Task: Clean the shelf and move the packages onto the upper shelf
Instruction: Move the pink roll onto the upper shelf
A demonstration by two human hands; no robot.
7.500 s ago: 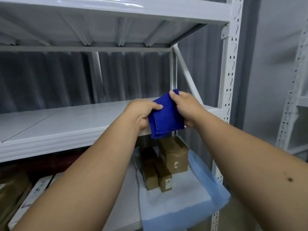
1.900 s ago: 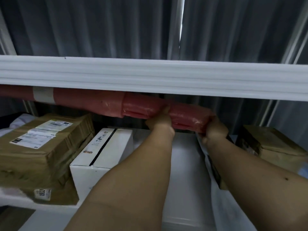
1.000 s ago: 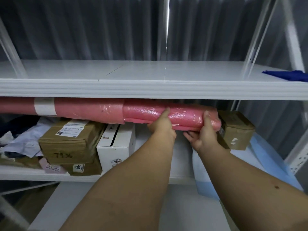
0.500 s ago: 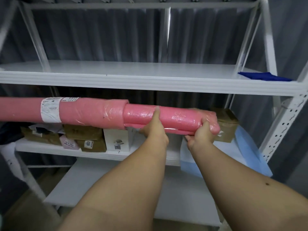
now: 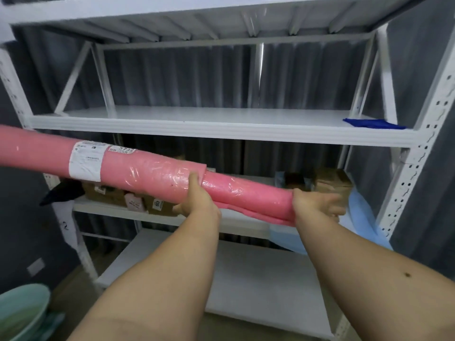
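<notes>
Two hands are holding a long pink roll in front of the shelves.

The left hand [image 5: 197, 204] is gripping the pink roll [image 5: 147, 173] near its middle, and the right hand [image 5: 316, 204] is wrapping round its end. It is looking long, bendy and slippery in its plastic, so holding it wide apart is helping. Behind, the upper shelf [image 5: 209, 129] is waiting, with a blue cloth [image 5: 373, 123] lying on it.
</notes>
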